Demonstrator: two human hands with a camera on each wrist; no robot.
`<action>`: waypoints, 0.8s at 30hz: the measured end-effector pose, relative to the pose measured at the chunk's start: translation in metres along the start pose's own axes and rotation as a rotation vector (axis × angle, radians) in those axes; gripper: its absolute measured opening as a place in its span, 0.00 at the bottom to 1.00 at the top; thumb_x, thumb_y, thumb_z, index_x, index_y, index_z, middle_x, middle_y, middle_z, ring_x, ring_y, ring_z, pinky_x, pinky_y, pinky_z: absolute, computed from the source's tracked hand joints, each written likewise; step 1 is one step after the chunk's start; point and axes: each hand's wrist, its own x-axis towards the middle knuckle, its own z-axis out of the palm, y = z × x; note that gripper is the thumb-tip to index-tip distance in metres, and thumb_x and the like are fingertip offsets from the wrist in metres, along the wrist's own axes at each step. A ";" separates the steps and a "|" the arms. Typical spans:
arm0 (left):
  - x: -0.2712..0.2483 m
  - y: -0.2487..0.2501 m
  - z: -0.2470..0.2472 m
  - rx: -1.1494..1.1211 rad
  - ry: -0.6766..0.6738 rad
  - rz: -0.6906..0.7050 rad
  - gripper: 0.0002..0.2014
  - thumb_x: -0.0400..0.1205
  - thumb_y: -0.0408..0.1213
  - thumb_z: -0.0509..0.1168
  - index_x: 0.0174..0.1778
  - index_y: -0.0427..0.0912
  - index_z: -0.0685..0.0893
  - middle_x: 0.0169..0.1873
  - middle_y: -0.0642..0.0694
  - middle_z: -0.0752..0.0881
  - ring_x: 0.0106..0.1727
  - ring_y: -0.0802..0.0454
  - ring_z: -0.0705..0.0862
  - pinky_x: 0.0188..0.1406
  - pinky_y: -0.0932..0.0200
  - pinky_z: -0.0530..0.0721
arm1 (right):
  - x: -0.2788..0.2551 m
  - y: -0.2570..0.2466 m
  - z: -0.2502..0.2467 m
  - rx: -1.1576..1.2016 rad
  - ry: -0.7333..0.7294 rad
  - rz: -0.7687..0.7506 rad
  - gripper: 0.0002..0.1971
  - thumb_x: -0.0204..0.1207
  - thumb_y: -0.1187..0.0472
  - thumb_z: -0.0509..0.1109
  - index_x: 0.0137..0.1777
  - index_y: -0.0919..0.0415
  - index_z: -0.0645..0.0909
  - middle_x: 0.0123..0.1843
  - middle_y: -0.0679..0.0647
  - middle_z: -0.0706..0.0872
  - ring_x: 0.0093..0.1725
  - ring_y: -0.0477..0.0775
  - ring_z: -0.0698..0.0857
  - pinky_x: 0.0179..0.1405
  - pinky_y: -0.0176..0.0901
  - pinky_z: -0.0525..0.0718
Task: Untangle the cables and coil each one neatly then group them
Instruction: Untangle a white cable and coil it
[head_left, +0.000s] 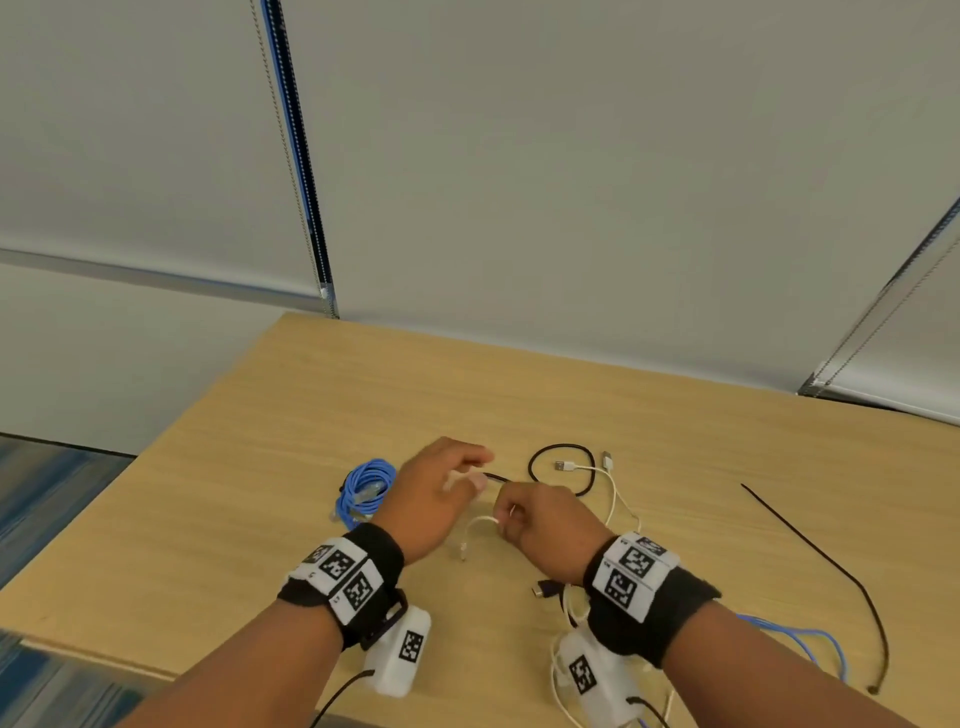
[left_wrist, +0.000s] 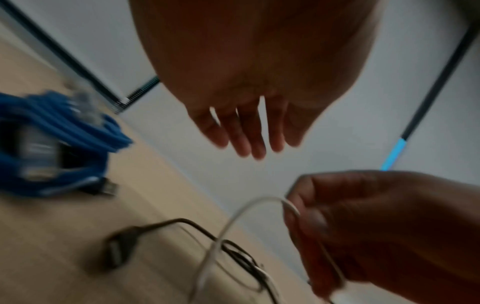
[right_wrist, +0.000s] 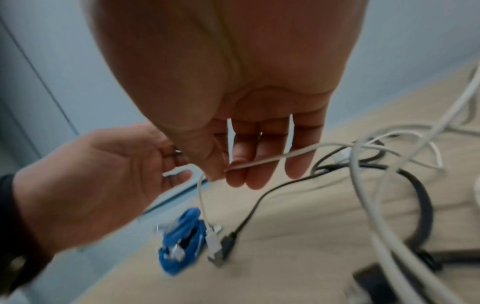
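— While your right hand (head_left: 540, 519) pinches the white cable (right_wrist: 280, 157) above the wooden table (head_left: 260, 467), where is your left hand (head_left: 436, 493)?
— Beside it, fingers (left_wrist: 241, 133) relaxed and empty, near the coiled blue cable (head_left: 363, 488).

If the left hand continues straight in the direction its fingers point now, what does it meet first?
Probably the black cable looped on the table. The left hand is open and holds nothing, its fingers aimed forward and toward the right hand. It hovers above the table, so depth is unclear and it may pass over the loop.
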 end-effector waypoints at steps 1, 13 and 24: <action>0.002 0.008 0.006 -0.033 -0.116 -0.007 0.13 0.87 0.41 0.67 0.66 0.55 0.85 0.59 0.60 0.86 0.60 0.69 0.82 0.60 0.68 0.78 | 0.000 0.000 -0.009 0.048 0.050 -0.027 0.07 0.81 0.60 0.66 0.44 0.48 0.81 0.40 0.47 0.87 0.41 0.52 0.87 0.43 0.48 0.85; 0.053 0.090 -0.017 -0.394 -0.169 -0.042 0.15 0.85 0.45 0.68 0.32 0.46 0.84 0.21 0.45 0.78 0.26 0.47 0.83 0.50 0.41 0.85 | -0.031 0.059 -0.117 0.245 0.422 -0.059 0.10 0.83 0.53 0.71 0.39 0.44 0.82 0.31 0.39 0.82 0.31 0.39 0.76 0.35 0.36 0.75; 0.055 0.116 -0.002 -1.200 -0.221 0.005 0.10 0.83 0.40 0.67 0.48 0.37 0.89 0.38 0.42 0.90 0.45 0.42 0.90 0.71 0.37 0.80 | -0.055 0.100 -0.126 0.327 0.533 0.057 0.09 0.82 0.48 0.70 0.43 0.44 0.89 0.29 0.44 0.81 0.29 0.42 0.75 0.35 0.42 0.73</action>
